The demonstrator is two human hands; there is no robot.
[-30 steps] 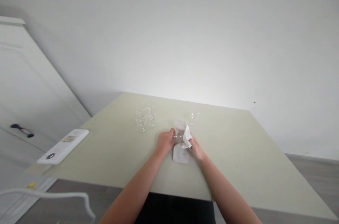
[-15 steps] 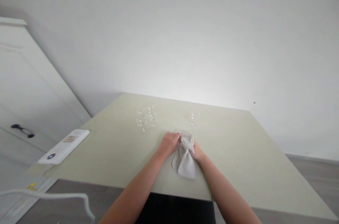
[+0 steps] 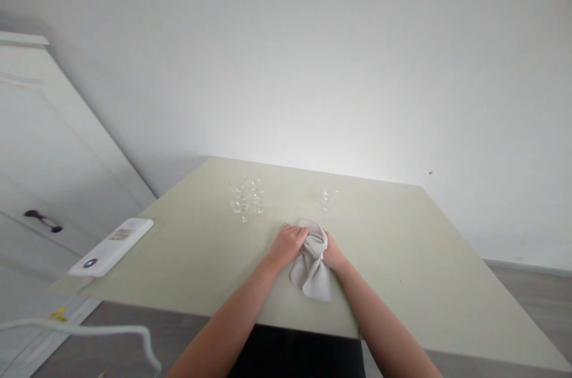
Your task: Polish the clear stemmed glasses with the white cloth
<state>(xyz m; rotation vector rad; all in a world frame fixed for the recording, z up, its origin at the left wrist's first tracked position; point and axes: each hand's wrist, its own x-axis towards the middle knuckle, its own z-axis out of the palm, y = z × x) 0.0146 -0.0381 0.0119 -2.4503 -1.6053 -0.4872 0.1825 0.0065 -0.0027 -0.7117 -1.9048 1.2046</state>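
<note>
Both my hands meet over the middle of a pale green table (image 3: 415, 259). My left hand (image 3: 288, 245) is closed round a small clear glass that is almost hidden by the cloth. My right hand (image 3: 333, 257) grips a light grey cloth (image 3: 311, 270) that wraps the glass and hangs down onto the table. Behind my hands to the left stands a cluster of small clear stemmed glasses (image 3: 245, 202). A single small glass (image 3: 326, 199) stands alone behind my hands to the right.
A white flat device (image 3: 111, 246) with a dark button lies at the table's left edge. A white cabinet (image 3: 40, 163) with a dark handle stands left of the table. A white curved chair rail (image 3: 89, 333) shows at the bottom left. A white wall is behind.
The cloth was spread and raised over the glass; it has since been gathered round the glass and hangs lower. My hands have drawn slightly nearer to me.
</note>
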